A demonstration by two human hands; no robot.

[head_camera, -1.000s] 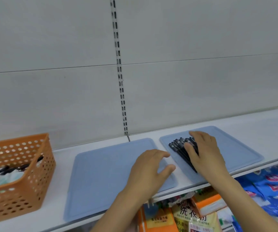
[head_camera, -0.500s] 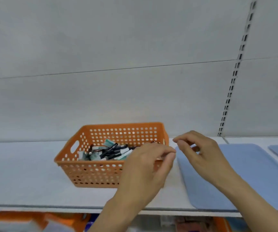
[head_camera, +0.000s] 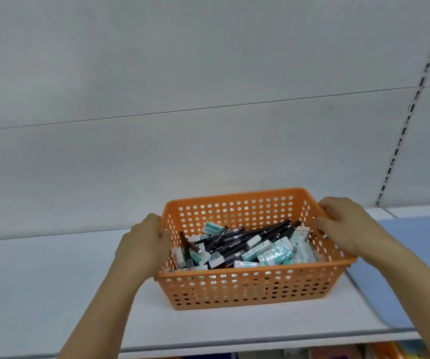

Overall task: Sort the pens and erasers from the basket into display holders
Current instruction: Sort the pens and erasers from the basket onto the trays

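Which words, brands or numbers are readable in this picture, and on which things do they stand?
None can be read.
Pens in the orange basket: pale print on the black barrels, too small and blurred.
Erasers: teal and white wrappers, no print clear enough to read.

This looks like a shop. A white retail shelf [head_camera: 53, 294] runs along a pale back panel [head_camera: 182, 73] with a slotted metal upright [head_camera: 403, 130], and packaged goods [head_camera: 390, 351] show on the level below its front edge.
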